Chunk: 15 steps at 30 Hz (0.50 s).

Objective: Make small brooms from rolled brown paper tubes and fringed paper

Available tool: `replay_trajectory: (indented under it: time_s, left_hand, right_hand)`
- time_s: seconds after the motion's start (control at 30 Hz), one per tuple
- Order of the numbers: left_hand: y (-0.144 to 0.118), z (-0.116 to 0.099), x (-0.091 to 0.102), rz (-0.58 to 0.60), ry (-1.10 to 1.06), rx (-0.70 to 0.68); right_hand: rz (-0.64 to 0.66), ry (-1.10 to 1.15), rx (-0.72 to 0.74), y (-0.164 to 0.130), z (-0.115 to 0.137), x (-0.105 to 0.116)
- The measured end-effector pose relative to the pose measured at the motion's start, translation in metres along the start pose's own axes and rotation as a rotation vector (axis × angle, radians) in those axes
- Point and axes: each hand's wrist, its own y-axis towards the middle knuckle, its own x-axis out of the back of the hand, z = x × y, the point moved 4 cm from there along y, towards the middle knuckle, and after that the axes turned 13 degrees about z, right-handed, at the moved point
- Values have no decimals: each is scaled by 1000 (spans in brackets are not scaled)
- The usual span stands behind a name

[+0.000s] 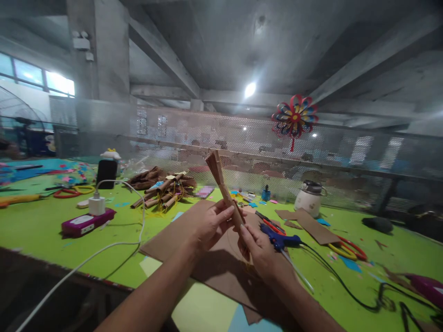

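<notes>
A narrow roll of brown paper (pixel 224 190), fanned out in strips at its top end, is held tilted above the table. My left hand (pixel 216 222) pinches the roll at its middle. Lower down, my right hand (pixel 254 244) grips the same roll, its fingers closed round the bottom part. A large sheet of brown cardboard (pixel 173 234) lies beneath both hands. Just right of my right hand rests a blue glue gun (pixel 280 239) with a glue stick (pixel 299 272) by it.
Several brown paper rolls (pixel 166 189) with yellow string are heaped at the back left. A purple power strip (pixel 88 223) with a white charger (pixel 97 205) trails a cable across the left. Scissors (pixel 346 249), cardboard pieces (pixel 316 227) and a white jar (pixel 308 200) stand right; a pinwheel (pixel 295 117) hangs behind.
</notes>
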Motion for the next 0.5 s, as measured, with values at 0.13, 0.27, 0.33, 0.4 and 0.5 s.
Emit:
replay_trajectory:
  time_s: [0.13,0.27,0.33,0.4,0.5]
  left_hand:
    - [1,3,0,3,-5,3]
    - [2,7,3,1,-15,8]
    - [2,7,3,7,-16,11]
    - [2,7,2,11,-9,8]
    - [2,4,2,6,6,6]
  right_hand:
    - [-38,-63,-56,-3,6,2]
    - [-100,-131,-83,-8,16,5]
    - [-94,-122,-83,-8,18,5]
    - [-75,-78,-73,-8,18,4]
    - [-43,29,-50,-6,15,1]
